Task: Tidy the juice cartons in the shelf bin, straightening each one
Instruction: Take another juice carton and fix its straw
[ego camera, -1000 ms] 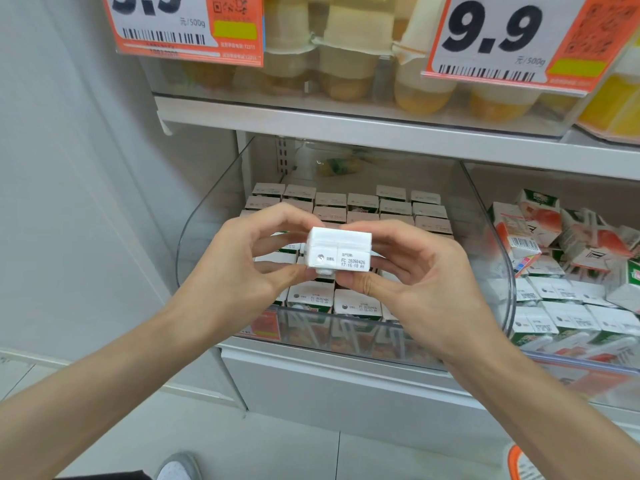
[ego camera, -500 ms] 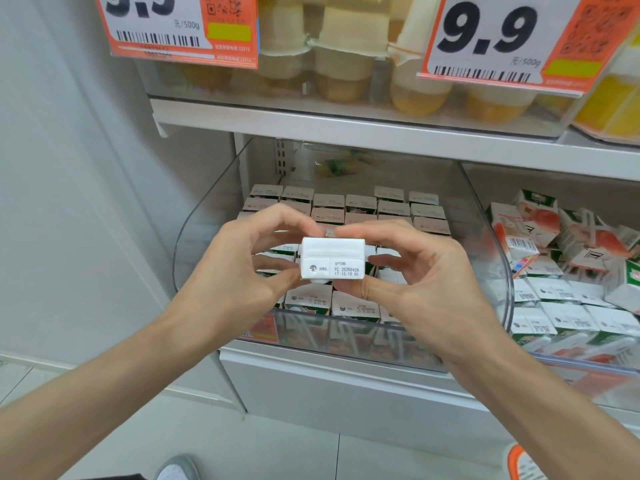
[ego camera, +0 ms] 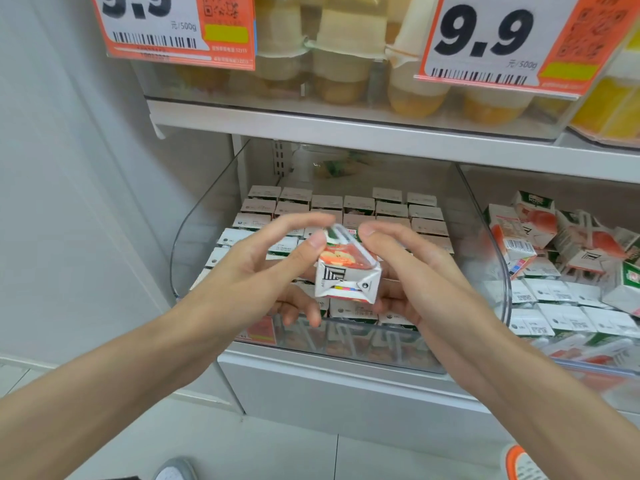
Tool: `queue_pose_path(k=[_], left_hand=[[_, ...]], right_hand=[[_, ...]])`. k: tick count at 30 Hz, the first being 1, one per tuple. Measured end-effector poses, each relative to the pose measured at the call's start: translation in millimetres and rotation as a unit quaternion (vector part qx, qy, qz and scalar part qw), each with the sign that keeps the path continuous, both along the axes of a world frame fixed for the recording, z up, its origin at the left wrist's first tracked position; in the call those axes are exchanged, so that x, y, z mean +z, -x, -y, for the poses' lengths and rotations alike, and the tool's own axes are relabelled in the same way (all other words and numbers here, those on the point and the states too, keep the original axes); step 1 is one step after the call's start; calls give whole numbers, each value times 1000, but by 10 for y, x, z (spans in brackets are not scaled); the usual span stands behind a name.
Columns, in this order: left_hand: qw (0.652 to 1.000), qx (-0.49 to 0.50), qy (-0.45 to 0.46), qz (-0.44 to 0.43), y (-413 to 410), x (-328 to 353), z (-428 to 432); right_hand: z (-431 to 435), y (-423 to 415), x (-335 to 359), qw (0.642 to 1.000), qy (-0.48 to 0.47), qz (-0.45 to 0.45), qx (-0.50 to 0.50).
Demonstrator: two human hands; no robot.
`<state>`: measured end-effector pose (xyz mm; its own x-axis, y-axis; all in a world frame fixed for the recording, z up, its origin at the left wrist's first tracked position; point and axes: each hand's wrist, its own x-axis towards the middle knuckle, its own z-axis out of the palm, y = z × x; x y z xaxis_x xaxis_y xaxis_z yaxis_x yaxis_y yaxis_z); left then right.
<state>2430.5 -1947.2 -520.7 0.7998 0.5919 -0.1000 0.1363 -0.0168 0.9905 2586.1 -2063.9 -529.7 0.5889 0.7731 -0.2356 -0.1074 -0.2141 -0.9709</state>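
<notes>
Held in the air over the front half of the clear shelf bin, above the standing rows: one juice carton, caught between both hands. On one side the left hand, half closed, thumb pressed to the carton's upper left edge, fingers curled underneath. On the other the right hand, also half closed, forefinger hooked over the top right corner, remaining fingers cupped below. Some motion blur, so exact contact hard to read.

Probably light, with stiff paperboard faces but softer at the folded ends and easily dented by a hard squeeze. Glossy, so possibly a little slippery. Best taken across the two broad flat faces, clear of the glued flaps and of the wrapped straw along the upper side.

Tilted at present: folded end with its flaps turned toward the viewer and downward, fruit-printed face upward, long axis running away toward the bin's back edge. Judged to need turning upright, long axis vertical, to match the packed cartons standing top-up in rows behind.
</notes>
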Motion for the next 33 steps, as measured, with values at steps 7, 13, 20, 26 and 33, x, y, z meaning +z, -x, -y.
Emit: queue_pose_path(k=[7, 13, 20, 26, 33], left_hand=[[997, 3, 71, -9, 6, 13, -40], [994, 27, 102, 1, -20, -9, -93], [998, 9, 66, -15, -34, -56, -133], [995, -15, -96, -8, -31, -167, -191], [976, -4, -215, 36, -86, -248, -250]], right_hand=[[-67, -32, -8, 999, 11, -45, 18], [-46, -16, 30, 998, 16, -48, 34], [-10, -38, 63, 999, -24, -27, 14], [49, -151, 48, 982, -71, 164, 54], [84, -264, -30, 930, -129, 318, 134]])
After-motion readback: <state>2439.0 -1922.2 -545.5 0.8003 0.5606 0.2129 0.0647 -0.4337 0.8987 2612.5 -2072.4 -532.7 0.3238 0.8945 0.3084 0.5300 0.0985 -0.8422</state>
